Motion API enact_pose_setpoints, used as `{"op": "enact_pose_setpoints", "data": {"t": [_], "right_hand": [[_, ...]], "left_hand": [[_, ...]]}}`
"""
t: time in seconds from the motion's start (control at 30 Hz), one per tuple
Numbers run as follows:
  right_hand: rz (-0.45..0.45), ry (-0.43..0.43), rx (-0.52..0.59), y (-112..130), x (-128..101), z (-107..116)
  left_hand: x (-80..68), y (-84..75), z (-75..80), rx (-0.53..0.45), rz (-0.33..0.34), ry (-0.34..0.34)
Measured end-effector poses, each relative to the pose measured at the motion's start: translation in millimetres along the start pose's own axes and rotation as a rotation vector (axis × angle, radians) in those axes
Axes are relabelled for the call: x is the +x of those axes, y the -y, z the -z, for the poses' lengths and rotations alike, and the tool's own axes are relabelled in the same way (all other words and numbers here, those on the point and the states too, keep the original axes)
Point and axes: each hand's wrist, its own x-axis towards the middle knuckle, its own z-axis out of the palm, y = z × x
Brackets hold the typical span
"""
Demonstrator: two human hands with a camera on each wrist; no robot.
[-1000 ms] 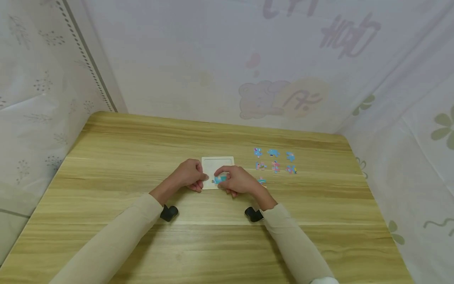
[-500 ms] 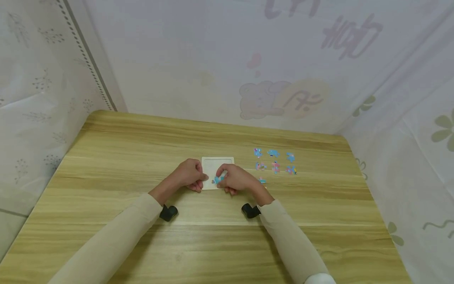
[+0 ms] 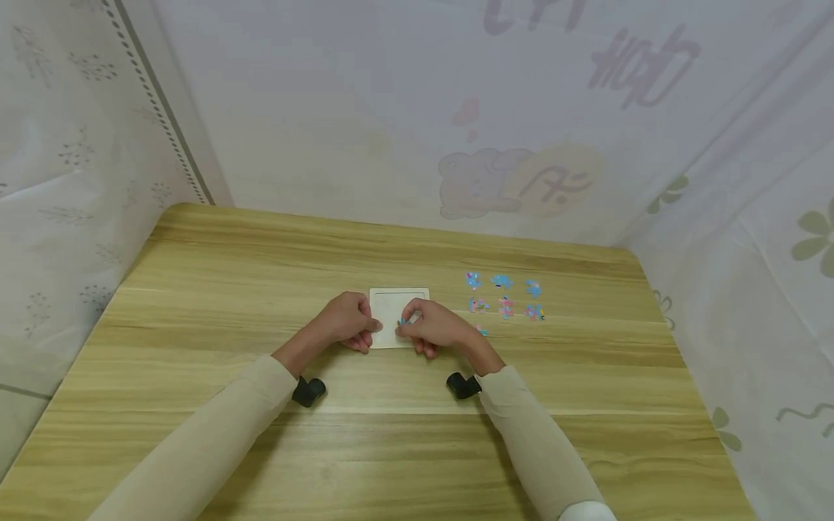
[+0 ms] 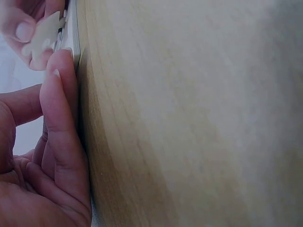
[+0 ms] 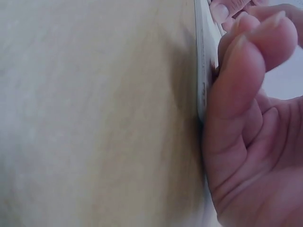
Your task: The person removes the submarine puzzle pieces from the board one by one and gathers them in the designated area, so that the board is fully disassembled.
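Thin cardboard puzzle piece [image 3: 402,323], light and likely bendable, was pinched at its edges by the right hand [image 3: 435,331]; the left hand [image 3: 347,323] gripped the tray [image 3: 389,304].

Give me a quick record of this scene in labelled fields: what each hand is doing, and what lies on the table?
Surface: wooden table
Puzzle tray: white square tray, flat on the table between the hands
Left hand: left hand holds the tray's left edge, fingers curled against it
Right hand: right hand pinches a small blue puzzle piece over the tray
Loose pieces: blue and pink pieces in rows to the right of the tray, apart from it
Backdrop: pale printed curtain round the table
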Motion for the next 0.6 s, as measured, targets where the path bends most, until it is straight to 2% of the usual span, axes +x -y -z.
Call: {"op": "enact_pose_setpoints", "data": {"t": [0.27,0.6], "right_hand": [[0.051,0.054,0.034,-4,0,4],[0.079,0.117,0.200,-8,-7,13]], "left_hand": [[0.1,0.1,0.1,-0.008,0.012,-0.005],[2.6,1.3,-0.8,-0.003,0.014,-0.005]]}}
